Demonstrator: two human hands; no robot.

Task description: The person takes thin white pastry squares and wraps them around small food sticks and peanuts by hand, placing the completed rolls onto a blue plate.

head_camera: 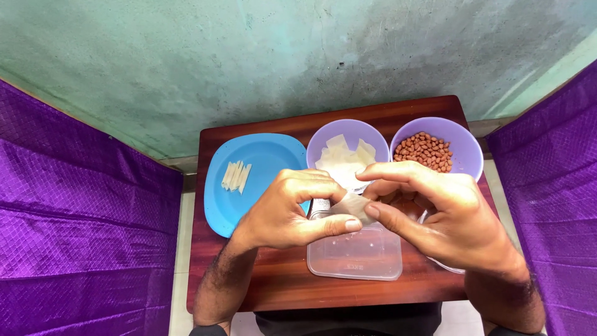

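Observation:
Both hands meet over the middle of a small dark wooden table (261,280). My left hand (292,208) and my right hand (435,214) pinch a small pale wrapper sheet (353,205) between thumbs and fingertips, folding it. Under the hands lies a clear plastic container (357,255). Behind them stands a lilac bowl (329,140) holding several pale wrapper squares (342,158). To its right a second lilac bowl (463,146) holds red-brown peanuts (426,151). A blue plate (267,162) at the left carries several folded pale pieces (236,176).
Purple quilted cloth (81,230) hangs at the left and more purple cloth (553,186) at the right. A stained green wall (280,56) rises behind the table. A pale rim (444,266) shows under my right wrist.

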